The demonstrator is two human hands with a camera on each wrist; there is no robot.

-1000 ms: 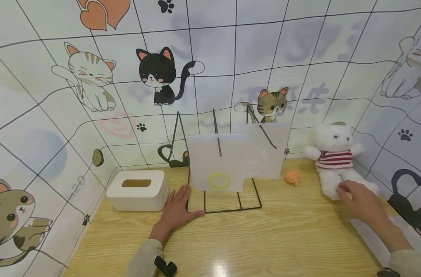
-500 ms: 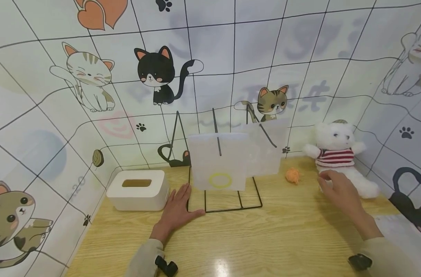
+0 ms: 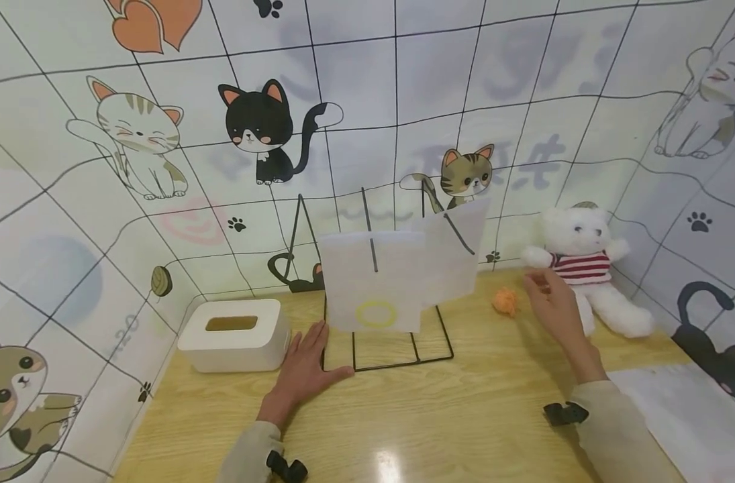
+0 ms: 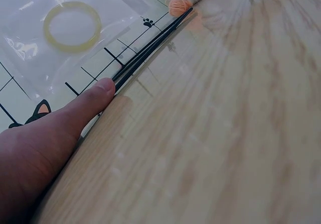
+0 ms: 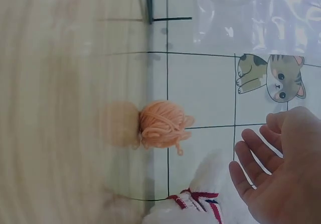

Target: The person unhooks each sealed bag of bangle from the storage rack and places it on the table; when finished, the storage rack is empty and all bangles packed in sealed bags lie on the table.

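My left hand (image 3: 305, 367) rests with spread, straight fingers at the left side of a black wire rack (image 3: 382, 367). Its thumb (image 4: 98, 96) lies on the rack's front corner. From the rack's prongs hang two clear plastic bags: the front bag (image 3: 373, 282) has a yellow ring (image 4: 71, 27) in it, and the rear bag (image 3: 454, 258) hangs turned at a slant. My right hand (image 3: 554, 305) is raised in front of a white teddy bear (image 3: 578, 267) in a striped shirt, fingers loosely bent and holding nothing. Left of it, an orange yarn ball (image 3: 505, 302) sits on the table.
A white tissue box (image 3: 234, 335) stands left of my left hand. At the right front lies a white sheet (image 3: 687, 409) on the wooden table (image 3: 439, 422). A wall covering (image 3: 355, 67) printed with cats encloses the back and sides.
My right hand has moved left from the bear's leg toward the yarn ball. The rear bag has turned and now tilts. My left hand stays at the rack.
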